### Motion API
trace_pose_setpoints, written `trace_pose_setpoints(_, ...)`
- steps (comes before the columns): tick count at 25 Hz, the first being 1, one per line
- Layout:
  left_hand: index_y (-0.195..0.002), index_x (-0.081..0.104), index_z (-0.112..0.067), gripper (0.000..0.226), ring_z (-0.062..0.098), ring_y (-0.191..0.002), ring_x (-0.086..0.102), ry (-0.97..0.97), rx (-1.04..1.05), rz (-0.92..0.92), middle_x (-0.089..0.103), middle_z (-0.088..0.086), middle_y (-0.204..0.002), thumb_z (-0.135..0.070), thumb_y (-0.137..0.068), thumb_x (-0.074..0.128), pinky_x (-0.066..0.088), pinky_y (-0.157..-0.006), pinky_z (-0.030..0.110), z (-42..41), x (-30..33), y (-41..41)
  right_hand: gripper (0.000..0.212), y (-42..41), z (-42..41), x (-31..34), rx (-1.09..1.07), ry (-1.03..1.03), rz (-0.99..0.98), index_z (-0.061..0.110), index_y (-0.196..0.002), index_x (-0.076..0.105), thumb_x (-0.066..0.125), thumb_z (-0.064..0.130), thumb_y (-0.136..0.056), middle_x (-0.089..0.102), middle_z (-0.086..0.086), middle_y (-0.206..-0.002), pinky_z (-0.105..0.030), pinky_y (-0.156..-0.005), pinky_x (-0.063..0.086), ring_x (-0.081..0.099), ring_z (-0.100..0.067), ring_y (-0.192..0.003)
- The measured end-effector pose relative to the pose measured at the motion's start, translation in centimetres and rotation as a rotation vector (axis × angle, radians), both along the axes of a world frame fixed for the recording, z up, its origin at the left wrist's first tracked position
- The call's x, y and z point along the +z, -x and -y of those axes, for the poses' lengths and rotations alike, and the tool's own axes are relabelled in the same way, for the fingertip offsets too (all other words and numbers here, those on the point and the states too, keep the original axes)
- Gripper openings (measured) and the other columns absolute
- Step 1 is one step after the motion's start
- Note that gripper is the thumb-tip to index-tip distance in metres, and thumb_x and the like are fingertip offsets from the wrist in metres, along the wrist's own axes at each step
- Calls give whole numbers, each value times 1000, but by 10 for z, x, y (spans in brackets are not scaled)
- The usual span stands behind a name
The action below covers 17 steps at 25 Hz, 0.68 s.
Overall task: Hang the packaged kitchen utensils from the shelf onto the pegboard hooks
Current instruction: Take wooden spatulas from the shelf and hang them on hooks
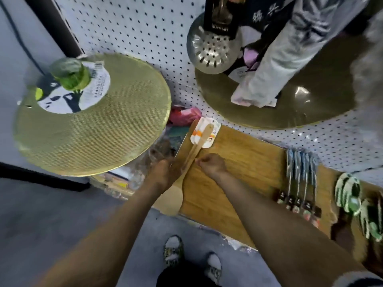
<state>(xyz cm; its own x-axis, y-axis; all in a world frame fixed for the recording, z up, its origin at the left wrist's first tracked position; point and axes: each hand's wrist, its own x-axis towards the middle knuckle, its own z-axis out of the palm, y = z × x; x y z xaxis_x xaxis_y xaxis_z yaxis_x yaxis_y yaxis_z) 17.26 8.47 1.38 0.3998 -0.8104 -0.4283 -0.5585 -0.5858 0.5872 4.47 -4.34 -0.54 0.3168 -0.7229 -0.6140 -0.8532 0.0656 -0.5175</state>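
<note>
Hands meet over a packaged wooden spatula (193,151) on the shelf (238,154) below the pegboard (145,32): left hand (163,175) grips its handle, right hand (212,163) pinches the wrapper beside it.

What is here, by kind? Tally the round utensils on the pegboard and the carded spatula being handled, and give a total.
Round golden mesh screen: 1
Round golden smooth disc: 1
Round perforated steel skimmer: 1
White-carded wooden spatula: 1
Total: 4
</note>
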Motion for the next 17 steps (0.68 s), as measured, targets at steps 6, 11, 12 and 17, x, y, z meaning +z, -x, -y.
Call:
trace_pose_setpoints(6,-81,62,-26,24,25,-83,65,45,35,-58,72,6,-86,-50,-81,58,53,-74,37,2,-39,-21,52,-37,20,-114,-201,-81,-29,12,-108,74,55,55,-88,73,-11,-106,-40,-98,52,69,-28,-103)
trace_pose_setpoints(11,-105,67,-22,26,18,-96,64,20,60,-116,71,-2,-102,-39,-86,68,52,-87,35,8,-60,-28,14,-24,-3,-76,-594,-168,231,10,-90,74,74,24,-88,70,-4,-73,-40,-78,60,62,-19,-62)
trace_pose_setpoints(12,-106,66,-22,26,16,-98,64,17,73,-126,70,-4,-103,-38,-85,69,51,-89,34,12,-62,-26,12,-16,-11,-68,-659,-160,267,10,-88,71,76,21,-87,69,-4,-73,-38,-74,60,62,-18,-61)
trace_pose_setpoints(17,-108,65,-22,28,19,-100,65,-26,105,-162,70,-1,-107,-38,-85,70,52,-92,38,43,-77,-12,12,18,-30,-41,-759,-166,349,8,-87,67,77,14,-85,69,-6,-79,-31,-67,58,63,-17,-66)
